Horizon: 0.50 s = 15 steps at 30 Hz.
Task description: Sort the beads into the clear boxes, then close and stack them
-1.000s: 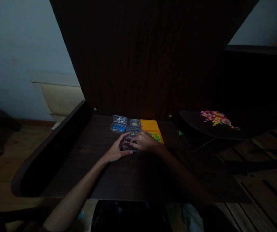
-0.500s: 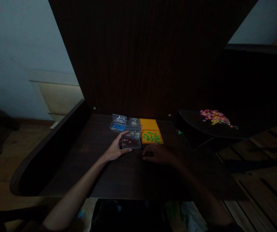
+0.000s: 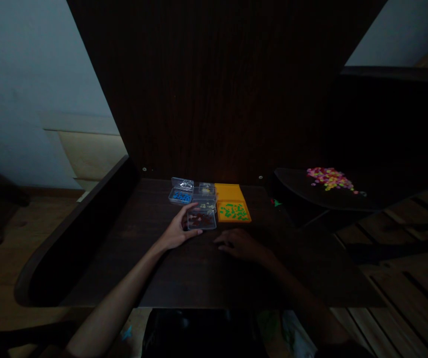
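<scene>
The left hand point(image 3: 174, 232) has its grip curled around the clear box of red pieces point(image 3: 201, 219) on the table point(image 3: 199, 268), just left of the orange tray point(image 3: 233, 209). The right hand point(image 3: 238, 244) lies flat before the box, fingers spread.

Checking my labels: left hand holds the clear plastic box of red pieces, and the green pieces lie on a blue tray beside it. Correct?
Not quite. The head view shows the green pieces on an orange tray, not blue. The left hand does hold the clear plastic box of red pieces.
</scene>
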### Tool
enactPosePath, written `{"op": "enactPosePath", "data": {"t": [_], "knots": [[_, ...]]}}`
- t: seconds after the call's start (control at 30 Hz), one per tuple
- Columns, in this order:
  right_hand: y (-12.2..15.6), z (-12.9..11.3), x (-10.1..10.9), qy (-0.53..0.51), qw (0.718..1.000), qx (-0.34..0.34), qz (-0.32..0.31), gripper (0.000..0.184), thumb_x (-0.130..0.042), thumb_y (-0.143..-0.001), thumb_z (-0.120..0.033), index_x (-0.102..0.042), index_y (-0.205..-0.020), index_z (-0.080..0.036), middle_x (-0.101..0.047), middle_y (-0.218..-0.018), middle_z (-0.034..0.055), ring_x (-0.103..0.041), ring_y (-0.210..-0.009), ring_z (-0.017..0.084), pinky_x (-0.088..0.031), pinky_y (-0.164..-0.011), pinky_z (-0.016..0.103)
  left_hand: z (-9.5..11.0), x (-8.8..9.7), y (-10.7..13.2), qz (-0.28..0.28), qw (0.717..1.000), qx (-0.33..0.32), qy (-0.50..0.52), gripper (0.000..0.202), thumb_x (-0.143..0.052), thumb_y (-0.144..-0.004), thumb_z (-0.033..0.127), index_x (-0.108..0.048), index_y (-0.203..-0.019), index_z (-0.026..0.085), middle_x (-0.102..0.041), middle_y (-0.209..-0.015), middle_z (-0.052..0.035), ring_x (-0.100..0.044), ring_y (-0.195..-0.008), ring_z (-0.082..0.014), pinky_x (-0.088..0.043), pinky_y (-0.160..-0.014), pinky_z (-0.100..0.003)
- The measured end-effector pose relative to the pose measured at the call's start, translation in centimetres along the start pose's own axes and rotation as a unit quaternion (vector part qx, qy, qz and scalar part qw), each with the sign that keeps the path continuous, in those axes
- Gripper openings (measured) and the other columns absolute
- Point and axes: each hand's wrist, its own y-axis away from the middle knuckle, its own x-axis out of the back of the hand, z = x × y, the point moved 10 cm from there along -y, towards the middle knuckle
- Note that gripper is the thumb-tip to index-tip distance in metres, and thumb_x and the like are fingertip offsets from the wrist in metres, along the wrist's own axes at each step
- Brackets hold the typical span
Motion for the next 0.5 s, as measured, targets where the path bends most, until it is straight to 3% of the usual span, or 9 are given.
{"op": "enactPosePath", "data": {"t": [0.5], "knots": [[-0.41, -0.88, -0.26, 0.031, 0.999, 0.031, 0.015, 0.021, -0.052, -0.095, -0.024, -0.069, -0.107, -0.019, -0.072, -0.105, 0.0075, -0.068, -0.095, 0.020, -0.048, -0.081, 0.029, 0.33, -0.19, 0.06, -0.005, 1.000, 0.000, 0.003, 0.083, -0.083, -0.067, 0.026, -0.040, -0.138, 0.024, -0.050, -0.137, -0.0124, -0.059, -0.114, -0.0256, -0.049, -0.101, -0.047]]}}
